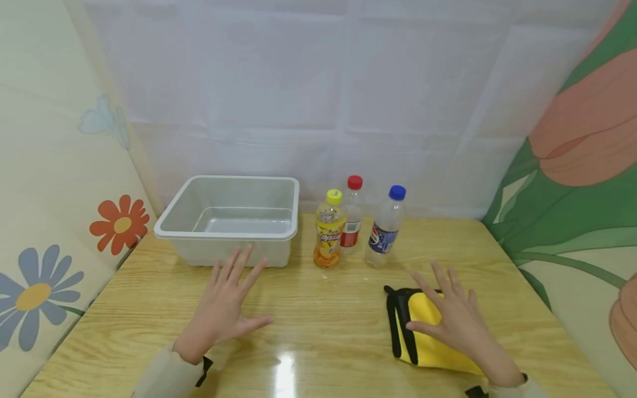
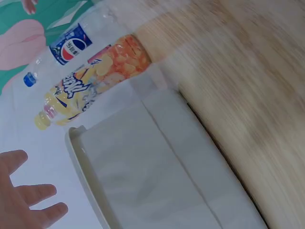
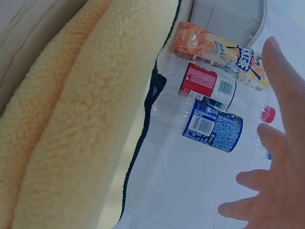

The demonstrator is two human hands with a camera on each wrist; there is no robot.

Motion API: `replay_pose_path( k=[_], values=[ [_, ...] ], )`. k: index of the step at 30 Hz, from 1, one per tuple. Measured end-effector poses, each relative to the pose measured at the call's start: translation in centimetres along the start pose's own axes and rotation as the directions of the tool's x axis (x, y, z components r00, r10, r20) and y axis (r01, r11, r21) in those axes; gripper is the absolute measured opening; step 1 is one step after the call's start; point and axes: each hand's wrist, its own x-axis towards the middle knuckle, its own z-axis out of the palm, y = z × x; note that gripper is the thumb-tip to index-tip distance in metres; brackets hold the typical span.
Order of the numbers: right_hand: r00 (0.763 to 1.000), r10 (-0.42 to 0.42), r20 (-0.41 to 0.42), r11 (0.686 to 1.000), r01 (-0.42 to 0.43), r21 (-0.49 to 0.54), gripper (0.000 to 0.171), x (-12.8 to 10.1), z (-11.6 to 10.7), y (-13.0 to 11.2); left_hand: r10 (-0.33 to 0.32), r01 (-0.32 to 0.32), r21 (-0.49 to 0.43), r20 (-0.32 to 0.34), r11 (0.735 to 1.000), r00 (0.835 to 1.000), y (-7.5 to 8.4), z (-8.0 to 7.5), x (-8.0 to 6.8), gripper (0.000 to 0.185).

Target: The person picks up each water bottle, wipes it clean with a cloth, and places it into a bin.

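The right hand [image 1: 460,318] lay flat, fingers spread, on the folded yellow cloth [image 1: 423,337] at near right; the left hand [image 1: 226,307] hovered open before the bin [image 1: 229,218]. Work appeared unstarted; next, I judge, the fingers must close on the cloth.

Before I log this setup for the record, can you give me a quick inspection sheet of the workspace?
Surface: wooden table, glossy, with a glare spot near the front edge.
Job's things: yellow cloth with black trim, folded, lying flat at front right; white plastic bin, nothing seen inside.
Clutter: three capped bottles standing beside the bin: yellow-cap bottle, red-cap bottle, blue-cap bottle.
Grippers: left hand open, fingers spread, in front of the bin; right hand open, over the cloth.
Cables: nothing seen.
Surroundings: white sheet behind, flower-print panels on both sides.
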Motion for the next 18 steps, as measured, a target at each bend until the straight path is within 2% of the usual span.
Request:
replay_pose_path(
  k=[2,6,9,12,15,18],
  values=[
    [1.0,0.004,-0.021,1.0,-0.005,-0.013,0.092,0.0,0.0,0.1,0.026,-0.028,-0.044,-0.055,0.999,0.998,0.0,-0.1,0.5,0.09],
    [0.996,0.02,-0.091,0.999,-0.022,-0.029,0.081,0.2,0.0,0.4,0.051,-0.077,-0.152,-0.169,0.985,0.984,0.2,-0.2,2.0,0.083],
    [0.987,0.029,-0.158,0.999,-0.031,-0.012,0.072,0.2,0.0,0.5,0.036,-0.086,-0.227,-0.214,0.97,0.976,0.4,-0.3,3.2,0.076],
    [0.98,0.024,-0.197,1.0,-0.022,0.016,0.065,0.2,0.0,0.7,0.021,-0.101,-0.315,-0.247,0.944,0.969,0.7,0.0,4.5,0.068],
    [0.988,0.025,-0.154,0.998,-0.015,0.069,0.057,0.1,0.0,1.0,0.01,-0.13,-0.407,-0.283,0.904,0.959,0.9,0.7,6.0,0.058],
    [0.998,0.022,-0.057,0.992,-0.015,0.125,0.053,0.1,0.0,1.5,-0.022,-0.143,-0.498,-0.311,0.855,0.95,0.9,1.7,7.4,0.048]
  ],
)
